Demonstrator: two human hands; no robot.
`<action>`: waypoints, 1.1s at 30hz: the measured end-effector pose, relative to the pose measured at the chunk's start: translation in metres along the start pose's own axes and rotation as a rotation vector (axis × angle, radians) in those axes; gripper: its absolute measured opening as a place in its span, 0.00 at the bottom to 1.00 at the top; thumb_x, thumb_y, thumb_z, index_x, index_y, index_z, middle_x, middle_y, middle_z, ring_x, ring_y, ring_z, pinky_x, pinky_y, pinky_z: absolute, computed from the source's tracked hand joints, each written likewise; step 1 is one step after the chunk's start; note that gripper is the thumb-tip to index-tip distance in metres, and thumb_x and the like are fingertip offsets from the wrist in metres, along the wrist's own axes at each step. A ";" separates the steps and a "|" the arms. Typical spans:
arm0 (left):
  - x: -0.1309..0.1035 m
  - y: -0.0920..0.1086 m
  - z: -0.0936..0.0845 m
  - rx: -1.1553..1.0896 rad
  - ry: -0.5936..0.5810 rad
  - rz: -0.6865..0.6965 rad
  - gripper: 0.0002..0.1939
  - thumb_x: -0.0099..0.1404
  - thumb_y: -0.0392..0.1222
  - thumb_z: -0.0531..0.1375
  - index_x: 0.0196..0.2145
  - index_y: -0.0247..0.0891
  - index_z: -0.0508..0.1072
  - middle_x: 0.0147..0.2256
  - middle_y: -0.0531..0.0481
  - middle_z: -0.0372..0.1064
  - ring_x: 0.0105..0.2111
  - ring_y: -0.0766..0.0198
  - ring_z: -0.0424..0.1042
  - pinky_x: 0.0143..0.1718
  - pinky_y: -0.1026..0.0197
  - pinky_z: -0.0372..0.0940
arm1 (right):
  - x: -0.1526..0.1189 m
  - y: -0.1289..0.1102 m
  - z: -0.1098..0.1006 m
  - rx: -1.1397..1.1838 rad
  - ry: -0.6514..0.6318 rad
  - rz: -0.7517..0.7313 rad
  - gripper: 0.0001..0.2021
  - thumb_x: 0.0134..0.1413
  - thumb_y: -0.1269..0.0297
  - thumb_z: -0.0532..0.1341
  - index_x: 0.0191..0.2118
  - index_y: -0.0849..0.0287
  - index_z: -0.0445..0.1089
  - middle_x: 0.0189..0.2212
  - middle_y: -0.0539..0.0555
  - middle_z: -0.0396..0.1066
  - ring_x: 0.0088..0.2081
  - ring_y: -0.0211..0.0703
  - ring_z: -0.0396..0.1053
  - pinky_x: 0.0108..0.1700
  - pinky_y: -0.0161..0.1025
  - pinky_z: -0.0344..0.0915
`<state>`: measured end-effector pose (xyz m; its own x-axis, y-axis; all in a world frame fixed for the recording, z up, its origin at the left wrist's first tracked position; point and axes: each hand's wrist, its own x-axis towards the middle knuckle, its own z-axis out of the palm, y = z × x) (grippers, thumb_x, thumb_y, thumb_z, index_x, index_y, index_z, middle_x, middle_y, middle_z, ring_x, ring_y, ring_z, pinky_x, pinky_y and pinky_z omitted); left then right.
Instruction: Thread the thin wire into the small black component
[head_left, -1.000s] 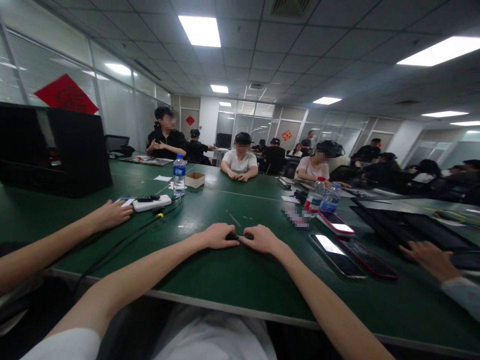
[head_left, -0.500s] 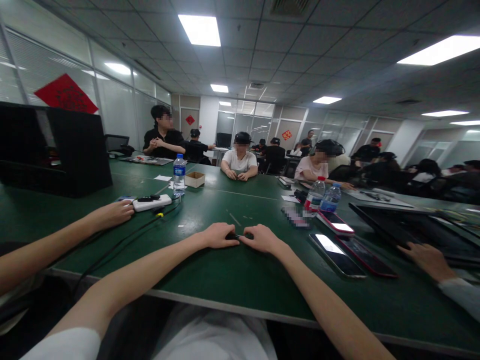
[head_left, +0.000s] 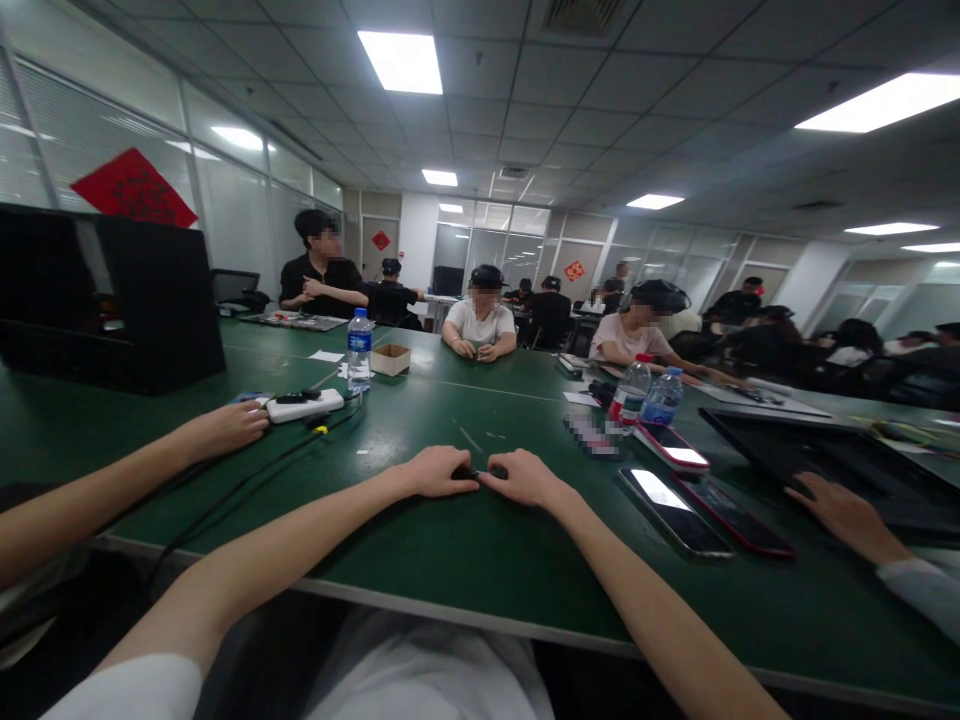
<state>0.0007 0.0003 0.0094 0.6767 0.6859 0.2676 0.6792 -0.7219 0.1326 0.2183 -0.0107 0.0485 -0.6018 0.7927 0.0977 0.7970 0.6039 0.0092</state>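
My left hand (head_left: 439,471) rests on the green table (head_left: 420,550) with its fingers curled and thumb tip pressed in. Opposite it, my right hand (head_left: 521,475) is curled the same way, and the two hands' fingertips nearly meet. Between them a small dark thing (head_left: 466,473) shows at the left fingertips. Its kind is too small and dark to make out. Whether the right fingers hold part of it is hidden.
A white power strip (head_left: 304,404) with black cables lies at left, beside another person's hand (head_left: 238,424). Behind it stand a water bottle (head_left: 359,350) and a small open box (head_left: 391,359). Several phones (head_left: 675,510) lie right, near a co-worker's hand (head_left: 844,512) on a black tray-like panel (head_left: 787,450).
My hands hold the same place and pose. The co-worker's hand at right has shifted slightly left and up on the panel. The pink-shirted person's arm across the table reaches further right.
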 end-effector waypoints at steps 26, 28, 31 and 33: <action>0.000 -0.001 0.001 -0.007 0.011 0.012 0.22 0.64 0.61 0.51 0.39 0.39 0.68 0.36 0.46 0.70 0.36 0.57 0.70 0.33 0.60 0.61 | 0.000 -0.004 -0.003 -0.005 -0.019 0.034 0.24 0.57 0.41 0.50 0.41 0.54 0.73 0.36 0.55 0.75 0.37 0.46 0.71 0.36 0.34 0.61; 0.000 -0.001 0.001 -0.005 0.013 0.010 0.21 0.64 0.61 0.52 0.39 0.39 0.68 0.36 0.46 0.70 0.36 0.57 0.70 0.33 0.60 0.60 | 0.000 -0.003 -0.002 -0.007 -0.017 0.025 0.25 0.58 0.41 0.49 0.41 0.54 0.73 0.36 0.55 0.75 0.37 0.46 0.71 0.35 0.34 0.61; 0.000 -0.001 0.000 -0.001 0.009 0.012 0.21 0.64 0.61 0.52 0.39 0.39 0.68 0.36 0.46 0.70 0.36 0.57 0.70 0.33 0.61 0.60 | 0.000 -0.002 -0.002 0.010 -0.014 0.008 0.25 0.58 0.40 0.49 0.41 0.54 0.73 0.35 0.55 0.75 0.36 0.45 0.71 0.35 0.34 0.61; 0.000 -0.001 0.000 -0.005 0.005 0.019 0.22 0.64 0.61 0.52 0.39 0.39 0.67 0.36 0.46 0.70 0.36 0.57 0.70 0.33 0.61 0.60 | 0.000 -0.001 -0.002 0.016 -0.010 0.002 0.25 0.58 0.40 0.49 0.41 0.54 0.73 0.35 0.54 0.75 0.36 0.44 0.71 0.35 0.34 0.61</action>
<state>-0.0002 0.0007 0.0096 0.6879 0.6718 0.2748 0.6650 -0.7350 0.1320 0.2177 -0.0119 0.0500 -0.6007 0.7946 0.0878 0.7973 0.6035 -0.0072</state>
